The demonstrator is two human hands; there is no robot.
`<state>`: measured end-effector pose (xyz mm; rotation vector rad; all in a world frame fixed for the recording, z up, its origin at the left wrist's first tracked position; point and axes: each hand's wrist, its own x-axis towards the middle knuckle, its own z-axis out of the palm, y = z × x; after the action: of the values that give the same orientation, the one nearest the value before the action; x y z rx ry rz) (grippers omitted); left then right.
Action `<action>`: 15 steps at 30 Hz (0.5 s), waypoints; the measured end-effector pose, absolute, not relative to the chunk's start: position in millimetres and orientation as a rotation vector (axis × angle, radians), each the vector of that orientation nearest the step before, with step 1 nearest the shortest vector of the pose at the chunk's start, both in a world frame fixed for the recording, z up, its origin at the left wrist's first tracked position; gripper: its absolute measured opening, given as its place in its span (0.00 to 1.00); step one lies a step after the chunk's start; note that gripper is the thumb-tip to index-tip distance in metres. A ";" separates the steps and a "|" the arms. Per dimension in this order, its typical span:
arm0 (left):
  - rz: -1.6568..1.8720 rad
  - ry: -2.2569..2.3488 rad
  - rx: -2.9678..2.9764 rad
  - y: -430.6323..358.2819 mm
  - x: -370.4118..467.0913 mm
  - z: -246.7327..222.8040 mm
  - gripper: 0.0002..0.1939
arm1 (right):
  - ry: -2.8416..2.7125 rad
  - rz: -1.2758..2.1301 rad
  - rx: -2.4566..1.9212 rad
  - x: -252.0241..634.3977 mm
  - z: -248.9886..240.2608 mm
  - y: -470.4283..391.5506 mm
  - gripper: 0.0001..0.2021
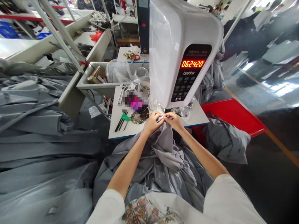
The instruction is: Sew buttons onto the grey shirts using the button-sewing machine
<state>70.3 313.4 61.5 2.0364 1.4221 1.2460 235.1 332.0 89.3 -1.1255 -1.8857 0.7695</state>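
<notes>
Grey fabric lies bunched over my lap and rises to the edge of a small white table. My left hand pinches the fabric's upper edge, its fingers closed. Right beside it, my right hand grips the same edge, with the fingertips of both hands nearly meeting. Directly above them stands the white head of a button sewing machine, its red display reading 062420. The spot under the machine head where the cloth edge sits is partly hidden by my fingers.
On the table lie a phone, a wrench, a green-handled tool and a bowl of small metal parts. A red tray holding grey cloth stands right. Grey fabric piles fill the left.
</notes>
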 end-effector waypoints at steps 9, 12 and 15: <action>1.256 1.421 2.032 314.7 71.0 60.0 0.09 | -1.999 0.106 -1.472 274.0 125.2 378.7 0.09; 1.251 1.438 2.020 314.2 71.7 60.8 0.08 | -2.251 0.132 -1.605 280.2 129.0 408.9 0.07; 1.246 1.442 2.013 313.7 72.1 61.3 0.08 | -2.334 0.199 -1.609 276.2 126.2 423.2 0.05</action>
<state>72.1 313.7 61.3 2.0130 1.4416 1.2457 276.2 423.2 126.2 -1.6087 -2.3337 0.1989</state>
